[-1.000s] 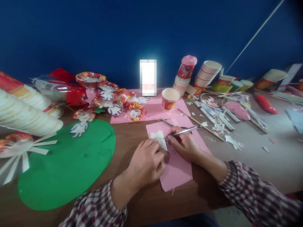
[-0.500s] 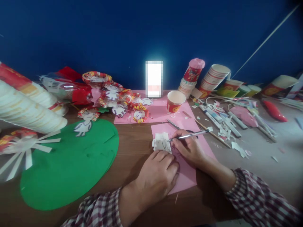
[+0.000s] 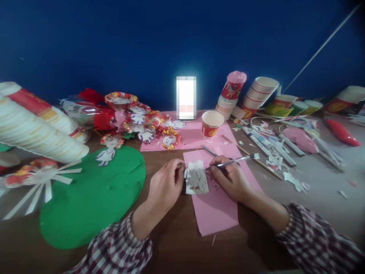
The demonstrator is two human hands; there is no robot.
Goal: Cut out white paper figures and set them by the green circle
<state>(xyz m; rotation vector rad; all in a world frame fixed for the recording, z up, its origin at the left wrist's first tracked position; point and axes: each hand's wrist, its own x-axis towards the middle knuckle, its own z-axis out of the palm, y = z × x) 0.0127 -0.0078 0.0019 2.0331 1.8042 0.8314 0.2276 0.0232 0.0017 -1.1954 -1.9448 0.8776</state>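
Observation:
A small white paper piece [image 3: 196, 177] with a line drawing in dark ink and a few brown marks lies on a pink sheet [image 3: 216, 213]. My right hand [image 3: 232, 179] grips a pen [image 3: 232, 161], its tip at the right edge of the paper piece. At that paper's left edge is my left hand [image 3: 167, 184], fingers curled together; whether they pinch the edge is hidden. Behind the pen lies a pair of scissors [image 3: 209, 150], partly covered by my right hand.
A green oval sheet [image 3: 85, 213] with a paper figure [image 3: 106, 155] lies left, beside stacked paper cups [image 3: 42, 129]. A single cup [image 3: 212, 123] and taller cup stacks [image 3: 258, 97] stand behind. Markers [image 3: 258, 142], a stick [image 3: 265, 167] and paper scraps [image 3: 293, 180] cover the right.
My left hand has lifted off the paper's lower part and moved left to its edge, uncovering more of the drawing. The pen hand has barely moved. The view has shifted slightly.

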